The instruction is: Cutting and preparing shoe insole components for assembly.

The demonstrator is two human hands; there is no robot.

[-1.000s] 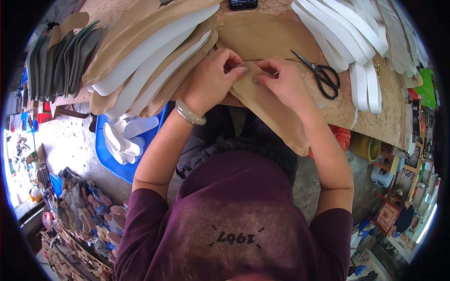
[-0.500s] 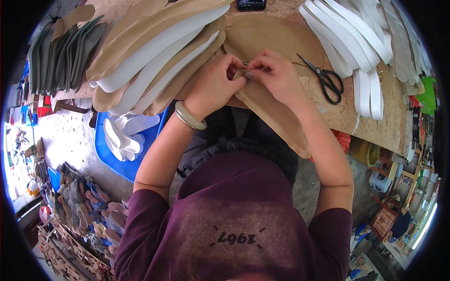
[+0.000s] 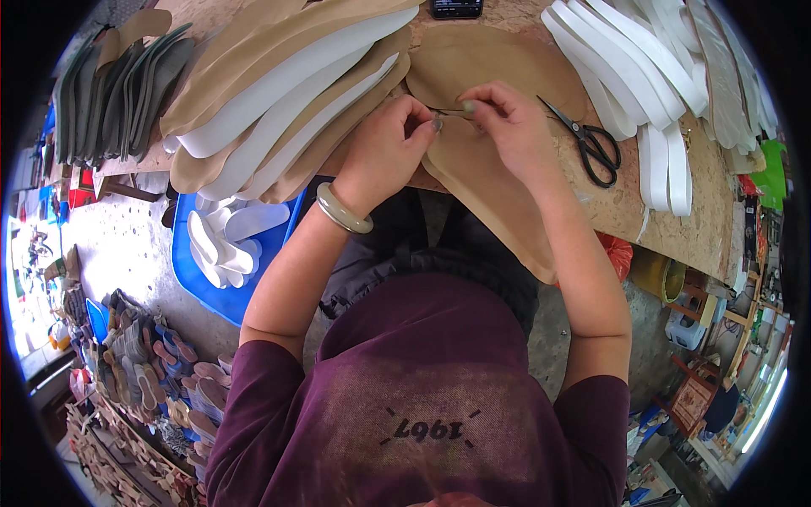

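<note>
A long tan insole-shaped piece slants from the table's near edge down over my lap. My left hand is closed at its upper end, thumb and index finger pinched at the edge; a pale bangle is on that wrist. My right hand pinches one end of a thin dark strand, which runs across to my left fingertips. Whether it is thread or a needle cannot be told. Beneath both hands lies a wider tan sheet. Black-handled scissors rest open-bladed to the right of my right hand.
Stacked tan and white insole pieces fill the table's left, with grey pieces beyond. White strips lie at the right. A phone sits at the far edge. Below left, a blue bin holds white pieces.
My right hand has drawn slightly up and away from the insole piece's end, and the dark strand now shows between my hands. My left hand has barely moved.
</note>
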